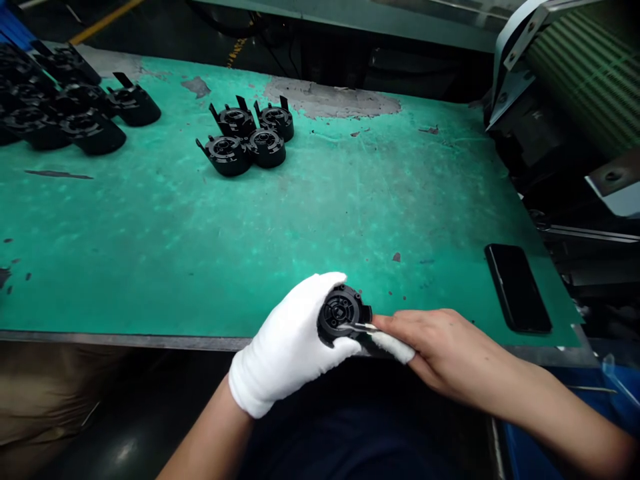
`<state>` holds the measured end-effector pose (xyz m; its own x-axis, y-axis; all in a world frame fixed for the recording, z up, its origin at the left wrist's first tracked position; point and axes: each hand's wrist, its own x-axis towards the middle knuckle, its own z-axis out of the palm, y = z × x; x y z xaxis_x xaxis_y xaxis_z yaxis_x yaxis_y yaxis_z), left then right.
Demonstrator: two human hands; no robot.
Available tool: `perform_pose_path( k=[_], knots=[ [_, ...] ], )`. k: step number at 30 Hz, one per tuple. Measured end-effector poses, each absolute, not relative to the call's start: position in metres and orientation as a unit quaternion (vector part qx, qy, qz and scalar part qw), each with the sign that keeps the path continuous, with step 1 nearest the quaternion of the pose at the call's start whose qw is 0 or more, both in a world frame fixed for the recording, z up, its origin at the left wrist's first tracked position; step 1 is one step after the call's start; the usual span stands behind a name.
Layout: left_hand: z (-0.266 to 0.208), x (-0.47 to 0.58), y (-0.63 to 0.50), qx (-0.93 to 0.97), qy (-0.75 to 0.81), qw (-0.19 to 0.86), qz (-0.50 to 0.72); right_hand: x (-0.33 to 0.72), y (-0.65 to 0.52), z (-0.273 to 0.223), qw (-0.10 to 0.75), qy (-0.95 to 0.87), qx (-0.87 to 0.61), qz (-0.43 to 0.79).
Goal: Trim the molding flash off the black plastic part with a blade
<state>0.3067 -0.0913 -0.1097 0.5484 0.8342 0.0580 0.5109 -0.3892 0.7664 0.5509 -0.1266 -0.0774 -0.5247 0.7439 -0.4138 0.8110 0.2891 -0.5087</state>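
Observation:
My left hand [295, 340], in a white glove, is wrapped round a round black plastic part [340, 311] at the table's front edge. The part's ribbed face, with a small square in its middle, is turned up towards me. My right hand [435, 340] is bare except for a white cover on the thumb. Its fingers are closed on a thin metal-tipped tool [359, 327], whose tip touches or nearly touches the part's lower rim. Most of the tool's handle is hidden by the fingers, so its exact kind does not show.
Several similar black parts [267, 148] stand grouped on the green tabletop [345, 207], with a larger cluster [93, 130] at the far left. A black phone [518, 288] lies at the right. Beyond it stands a machine with a ribbed green belt [590, 67]. A blue bin [530, 443] is below right.

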Motion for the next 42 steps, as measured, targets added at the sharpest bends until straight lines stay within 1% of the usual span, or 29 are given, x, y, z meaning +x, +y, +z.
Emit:
perform_pose_path(
  k=[6, 9, 11, 13, 16, 18, 19, 22, 25, 30, 35, 40, 42],
  knots=[
    [-0.112, 0.304, -0.088, 0.803, 0.421, 0.368, 0.207, 0.549, -0.103, -0.061, 0.063, 0.824, 0.424, -0.370],
    [-0.108, 0.305, -0.085, 0.807, 0.408, 0.375, 0.202, 0.551, -0.095, -0.056, 0.056, 0.821, 0.410, -0.393],
    [-0.106, 0.307, -0.089, 0.804, 0.414, 0.372, 0.210, 0.553, -0.097, -0.056, 0.025, 0.804, 0.415, -0.425],
    [-0.110, 0.309, -0.097, 0.786, 0.447, 0.353, 0.239, 0.554, -0.108, -0.062, -0.031, 0.762, 0.441, -0.472],
    [-0.125, 0.312, -0.115, 0.740, 0.520, 0.291, 0.312, 0.544, -0.140, -0.078, -0.113, 0.605, 0.514, -0.597],
    [-0.135, 0.314, -0.125, 0.711, 0.562, 0.256, 0.336, 0.528, -0.165, -0.091, -0.137, 0.429, 0.536, -0.714],
    [-0.139, 0.314, -0.128, 0.701, 0.579, 0.244, 0.336, 0.518, -0.176, -0.097, -0.153, 0.358, 0.532, -0.752],
    [-0.142, 0.314, -0.129, 0.691, 0.607, 0.231, 0.319, 0.489, -0.195, -0.111, -0.225, 0.197, 0.497, -0.814],
    [-0.140, 0.316, -0.125, 0.689, 0.613, 0.230, 0.310, 0.472, -0.197, -0.116, -0.274, 0.113, 0.475, -0.828],
    [-0.137, 0.321, -0.122, 0.705, 0.613, 0.190, 0.301, 0.472, -0.193, -0.114, -0.275, 0.110, 0.436, -0.850],
    [-0.135, 0.324, -0.122, 0.710, 0.608, 0.189, 0.303, 0.473, -0.191, -0.109, -0.264, 0.131, 0.452, -0.842],
    [-0.135, 0.324, -0.120, 0.715, 0.610, 0.176, 0.292, 0.455, -0.197, -0.111, -0.217, 0.388, 0.400, -0.802],
    [-0.137, 0.322, -0.120, 0.708, 0.615, 0.180, 0.297, 0.444, -0.202, -0.114, -0.235, 0.357, 0.400, -0.811]
  ],
)
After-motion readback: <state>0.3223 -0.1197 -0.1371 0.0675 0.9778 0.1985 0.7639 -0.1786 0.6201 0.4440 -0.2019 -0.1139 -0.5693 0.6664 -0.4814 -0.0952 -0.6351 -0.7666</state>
